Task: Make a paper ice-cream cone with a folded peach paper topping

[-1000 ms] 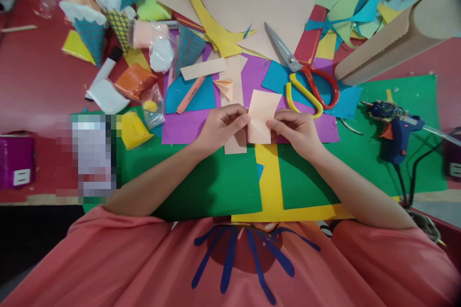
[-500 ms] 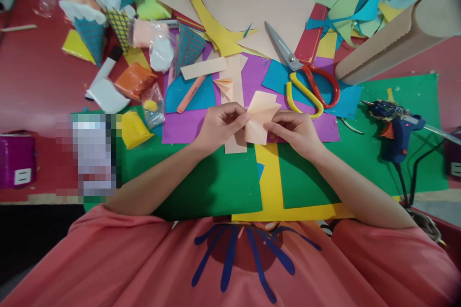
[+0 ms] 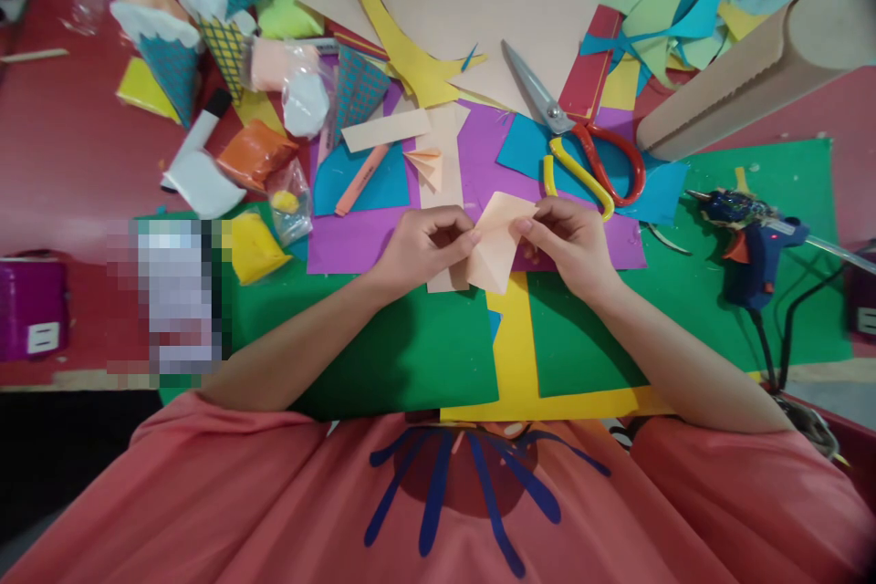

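Between my two hands is a small piece of creased peach paper point(image 3: 499, 242), held above the table. My left hand point(image 3: 432, 245) pinches its left edge between thumb and fingers. At the right edge, my right hand point(image 3: 569, 245) grips it with the thumb on top; the fingers behind are partly hidden. Under my left hand lies a pale peach paper strip point(image 3: 442, 173). Just beyond it are a small folded peach paper fan point(image 3: 428, 166), a short loose strip point(image 3: 385, 130) and an orange marker point(image 3: 362, 180).
Scissors point(image 3: 557, 114) with red and yellow handles lie beyond my right hand. A blue glue gun point(image 3: 749, 255) and a paper roll point(image 3: 739, 78) are at the right. Paper cones point(image 3: 168, 64) and clay packets point(image 3: 256, 155) crowd the left. Green sheets point(image 3: 383, 347) cover the near side.
The peach paper has turned and now shows a more pointed, diamond-like outline. My right hand has shifted its grip slightly upward along the edge; my left hand has moved a little nearer me.
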Tool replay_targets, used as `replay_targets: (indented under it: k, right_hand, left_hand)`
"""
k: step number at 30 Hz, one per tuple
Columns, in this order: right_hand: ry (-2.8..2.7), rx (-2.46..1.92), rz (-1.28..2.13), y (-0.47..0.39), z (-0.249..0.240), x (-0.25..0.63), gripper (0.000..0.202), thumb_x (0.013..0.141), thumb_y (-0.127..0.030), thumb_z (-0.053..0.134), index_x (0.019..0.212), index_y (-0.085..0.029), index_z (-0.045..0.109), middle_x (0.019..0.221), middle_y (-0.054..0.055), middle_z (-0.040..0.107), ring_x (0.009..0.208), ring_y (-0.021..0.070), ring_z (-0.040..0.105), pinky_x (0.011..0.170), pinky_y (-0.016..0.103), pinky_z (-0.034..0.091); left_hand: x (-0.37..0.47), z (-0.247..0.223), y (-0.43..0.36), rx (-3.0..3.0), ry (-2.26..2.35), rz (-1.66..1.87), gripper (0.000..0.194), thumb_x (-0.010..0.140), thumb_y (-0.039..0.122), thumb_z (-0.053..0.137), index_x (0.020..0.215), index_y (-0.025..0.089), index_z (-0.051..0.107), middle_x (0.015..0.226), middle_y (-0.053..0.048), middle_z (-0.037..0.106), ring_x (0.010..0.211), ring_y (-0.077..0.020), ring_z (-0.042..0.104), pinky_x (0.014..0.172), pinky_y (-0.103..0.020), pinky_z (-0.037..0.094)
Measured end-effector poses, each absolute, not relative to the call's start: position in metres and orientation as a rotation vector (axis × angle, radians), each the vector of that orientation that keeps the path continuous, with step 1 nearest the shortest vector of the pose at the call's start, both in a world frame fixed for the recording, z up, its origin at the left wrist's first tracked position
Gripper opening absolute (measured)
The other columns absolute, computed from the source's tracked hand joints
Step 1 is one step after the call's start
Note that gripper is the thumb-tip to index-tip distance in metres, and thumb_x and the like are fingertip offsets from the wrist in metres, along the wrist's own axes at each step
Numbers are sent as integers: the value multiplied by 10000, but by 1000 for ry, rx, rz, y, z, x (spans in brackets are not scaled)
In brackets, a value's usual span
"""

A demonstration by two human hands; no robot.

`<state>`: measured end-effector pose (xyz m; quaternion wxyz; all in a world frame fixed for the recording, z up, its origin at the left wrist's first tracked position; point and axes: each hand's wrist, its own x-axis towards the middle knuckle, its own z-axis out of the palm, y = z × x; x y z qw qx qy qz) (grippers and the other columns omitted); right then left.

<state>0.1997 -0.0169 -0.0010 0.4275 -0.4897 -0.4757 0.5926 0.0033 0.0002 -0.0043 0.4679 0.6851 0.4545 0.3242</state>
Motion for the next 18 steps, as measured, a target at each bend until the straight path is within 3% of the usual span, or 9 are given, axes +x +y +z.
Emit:
replay_targets:
  k: [7, 14, 18]
  right_hand:
    - [-1251, -1240, 1464, -17, 1, 200, 427, 683, -555, 744, 623, -184, 540, 548, -41, 536, 472, 60, 454, 434, 218, 334]
    - [-1267, -1236, 1506, -17, 0, 201, 428, 699, -556, 732, 633, -182, 533, 566, -34, 537, 485, 66, 463, 446, 224, 349]
    - [-1300, -1206, 1547, -19, -2, 199, 395, 707, -506, 747, 637, -180, 537, 578, -37, 543, 488, 65, 470, 449, 224, 362]
  left_hand:
    - [3, -3, 4, 1686, 1081, 700, 242, 779, 330, 522, 598, 171, 512, 537, 42, 485, 509, -64, 402, 505, -203, 349]
    - [3, -2, 3, 1696, 1026, 709, 229, 793, 284, 525, 598, 174, 480, 534, 51, 421, 500, -59, 353, 476, -201, 303]
    - [4, -4, 3, 1681, 1035, 686, 359, 823, 407, 548, 576, 178, 424, 533, 47, 386, 510, -65, 345, 464, -208, 279]
